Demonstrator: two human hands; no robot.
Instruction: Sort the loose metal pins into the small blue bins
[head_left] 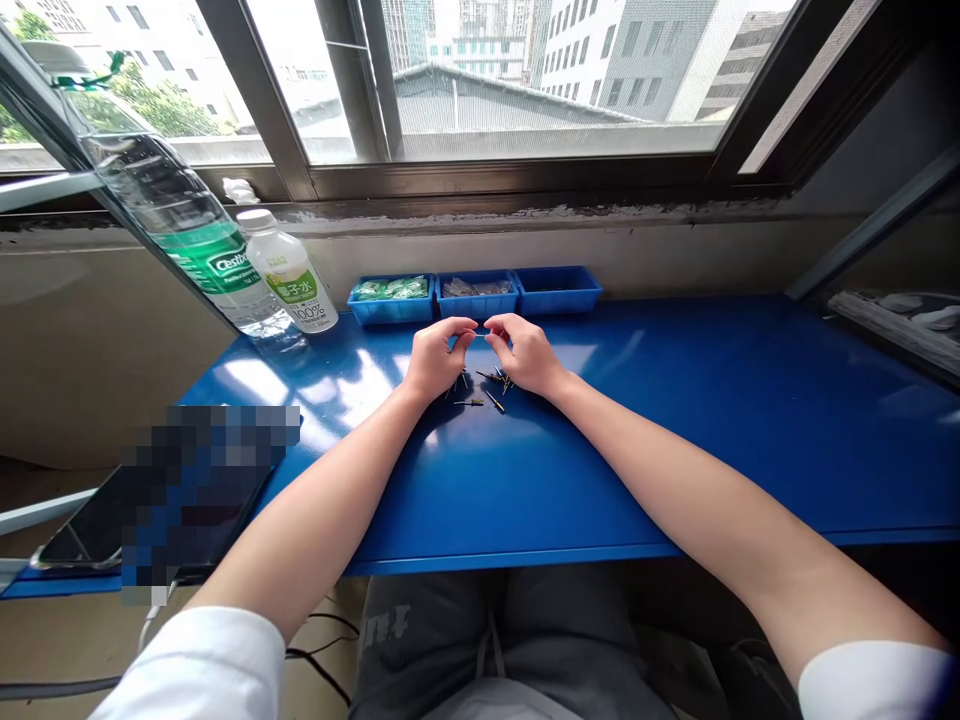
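Surface: a smooth, glossy blue tabletop (510,490), with white glare nearer the person and to the left of a row of three blue plastic trays (480,306).
Row contents: clear bags with green contents (397,288) at the left, clear bags with pale brownish contents (476,287) in the middle; the right tray is too dark inside to tell.
Left: the bare left hand (439,355), just in front of the tray row, thumb and fingertips pinching one end of a thin, pale, rod-like piece (482,334).
Right: the bare right hand (525,352), also just in front of the row, its thumb and forefinger pinching the other end.
Held: the thin piece spans the gap between the fingertips, in front of the middle tray.
Strewn: several small, slender, dark pins (494,401), nearer the person than the row.
Drinks: left of the row, a white-capped bottle with a green-and-white label (296,285) and a tall, clear plastic bottle with a green label (206,260).
Device: a flat, black, partly pixelated device (86,525), well left of the row and nearer the person.
Room: behind the row, a pale wall (675,258) below a dark-framed window (517,180), with buildings and a grey roof (495,110) outside.
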